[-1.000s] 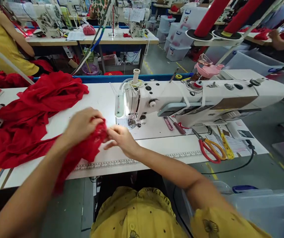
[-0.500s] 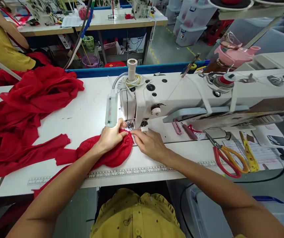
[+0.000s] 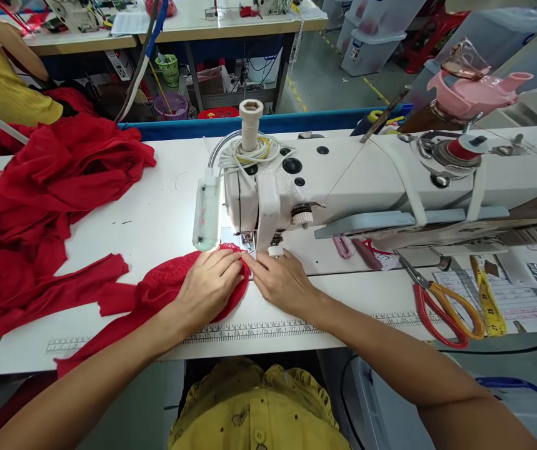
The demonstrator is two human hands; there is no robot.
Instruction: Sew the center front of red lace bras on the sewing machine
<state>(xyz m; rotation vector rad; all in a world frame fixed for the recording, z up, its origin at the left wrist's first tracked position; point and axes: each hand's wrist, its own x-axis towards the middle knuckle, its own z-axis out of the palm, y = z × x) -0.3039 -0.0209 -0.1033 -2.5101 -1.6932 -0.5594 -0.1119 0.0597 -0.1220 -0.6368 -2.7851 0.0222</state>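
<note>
A: What are the hands doing?
B: The left hand (image 3: 214,281) lies on top of the red cloth (image 3: 169,275), fingers bent a bit. The right hand (image 3: 282,281) touches the cloth's round edge with its fingertips. I can't tell if either one is pinching it.
A: Where is that cloth?
B: Under the left hand, and out past its left side in a long floppy tail. By the fingers it is bumpy, like lace. The tail is smooth.
A: And around the hands?
B: Just past the fingertips is the sewing machine (image 3: 343,169), white, hard and shiny. Far left of the left hand is a big, soft, crumpled red heap (image 3: 52,175). Well to the right of the right hand are metal scissors (image 3: 451,306) with one red loop and one orange loop.
A: Any writing?
B: A ruler strip (image 3: 259,329) with tiny lines and numbers runs on the near side of both hands. Right of the scissors, a bendy yellow tape measure (image 3: 486,297) has black numbers. The paper (image 3: 521,300) beside it has writing too small to read.
</note>
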